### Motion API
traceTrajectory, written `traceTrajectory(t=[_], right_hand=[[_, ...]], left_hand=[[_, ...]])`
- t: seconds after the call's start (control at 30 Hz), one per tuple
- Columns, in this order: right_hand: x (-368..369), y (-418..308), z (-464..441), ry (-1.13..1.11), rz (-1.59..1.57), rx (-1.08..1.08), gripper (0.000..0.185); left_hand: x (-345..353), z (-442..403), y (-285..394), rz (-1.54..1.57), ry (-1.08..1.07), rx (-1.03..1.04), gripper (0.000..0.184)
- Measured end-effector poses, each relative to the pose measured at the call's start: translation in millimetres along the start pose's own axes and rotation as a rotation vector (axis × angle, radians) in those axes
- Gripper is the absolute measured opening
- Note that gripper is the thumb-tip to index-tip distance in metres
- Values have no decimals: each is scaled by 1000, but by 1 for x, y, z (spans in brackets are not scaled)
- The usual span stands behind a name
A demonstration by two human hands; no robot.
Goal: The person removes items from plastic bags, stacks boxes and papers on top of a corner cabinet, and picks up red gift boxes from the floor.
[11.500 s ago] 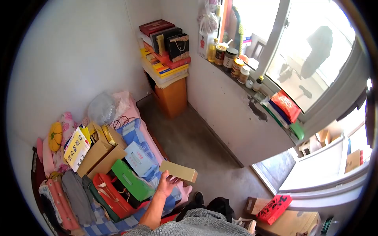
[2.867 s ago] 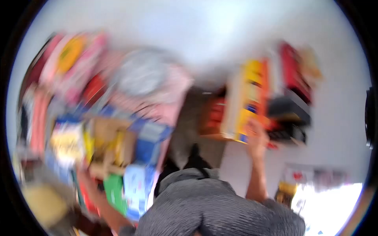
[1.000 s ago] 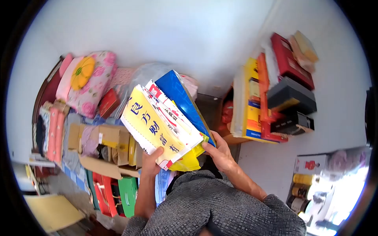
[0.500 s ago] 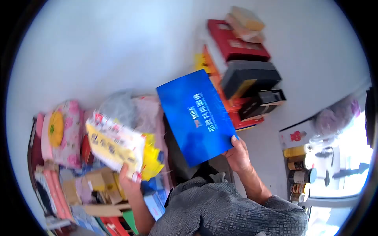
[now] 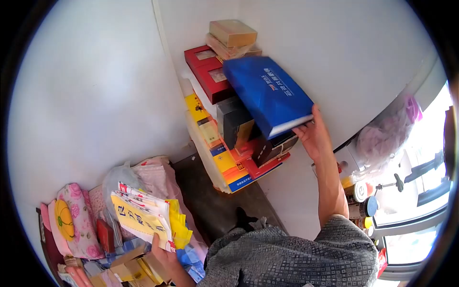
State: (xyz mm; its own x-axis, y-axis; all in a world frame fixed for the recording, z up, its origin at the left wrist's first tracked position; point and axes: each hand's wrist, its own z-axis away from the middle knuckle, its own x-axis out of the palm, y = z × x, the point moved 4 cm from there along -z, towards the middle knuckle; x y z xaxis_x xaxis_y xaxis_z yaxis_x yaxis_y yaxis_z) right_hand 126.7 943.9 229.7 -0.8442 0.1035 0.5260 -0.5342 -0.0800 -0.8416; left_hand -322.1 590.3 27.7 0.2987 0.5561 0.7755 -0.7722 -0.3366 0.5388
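Note:
My right hand (image 5: 313, 135), arm stretched forward, grips the lower right corner of a flat blue box (image 5: 267, 93) with white lettering and a pale side edge. The box is tilted over a stack of boxes, partly hiding a dark grey box (image 5: 228, 119) and a black box (image 5: 267, 152); whether it touches them I cannot tell. In my left hand (image 5: 163, 252) is a bundle of folded printed bags (image 5: 138, 217), white and cream with dark characters. Crumpled yellow plastic (image 5: 178, 225) sticks out beside the bundle.
Red boxes (image 5: 205, 71) and a beige box (image 5: 233, 32) top the corner stack, above yellow-orange cartons (image 5: 224, 165). A flowered pillow (image 5: 79, 213) and open cardboard boxes (image 5: 131, 265) lie at lower left. Several jars (image 5: 358, 193) stand by the window at right.
My right hand has carried the blue box forward and right, over the stack, and tilted it so its edge shows. My left hand still holds the bags, now lower in view. The view has shifted.

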Motion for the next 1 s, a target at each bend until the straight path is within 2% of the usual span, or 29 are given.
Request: traceTrajectory(t=[0.07, 0.1, 0.13, 0.27, 0.33, 0.37, 0.43, 0.5, 0.57, 0.63, 0.77, 0.9, 0.97, 1.0], right_hand=[[-11, 9, 5, 35, 117, 0, 67], [-16, 14, 8, 68, 239, -2, 76], [-23, 17, 12, 115, 186, 32, 92], [-29, 30, 18, 171, 177, -102, 94], [-4, 26, 41, 191, 857, -665, 87], [6, 28, 41, 197, 854, -671, 87], [43, 29, 45, 7, 1452, -1054, 78], [51, 32, 14, 38, 1489, -1091, 74], [56, 35, 0, 64, 1529, -1122, 71], [64, 37, -1, 157, 1628, -1064, 70], [62, 41, -5, 133, 1590, -1133, 71], [67, 35, 7, 130, 1660, -1077, 72], [76, 31, 27, 101, 1611, -1100, 69], [79, 31, 42, 96, 1458, -1100, 65]], left_hand=[[9, -4, -8, -45, 33, 6, 58], [16, -6, -10, -41, 36, 13, 58], [21, -2, -14, -37, 32, -10, 59], [10, -1, -24, -61, 54, -46, 60], [15, -4, -21, -76, 17, -37, 57], [19, -6, -23, -72, -16, -29, 54], [23, -12, -19, -84, -46, -24, 53], [20, -26, -16, -43, -17, -67, 63], [41, -32, -11, -79, -13, -64, 64], [51, -41, -1, -108, 0, -51, 64], [70, -49, 4, -187, -11, -51, 65], [101, -49, 7, -221, -140, -58, 66], [116, -48, 6, -225, -186, -52, 67], [113, -49, 4, -250, -192, -91, 67]])
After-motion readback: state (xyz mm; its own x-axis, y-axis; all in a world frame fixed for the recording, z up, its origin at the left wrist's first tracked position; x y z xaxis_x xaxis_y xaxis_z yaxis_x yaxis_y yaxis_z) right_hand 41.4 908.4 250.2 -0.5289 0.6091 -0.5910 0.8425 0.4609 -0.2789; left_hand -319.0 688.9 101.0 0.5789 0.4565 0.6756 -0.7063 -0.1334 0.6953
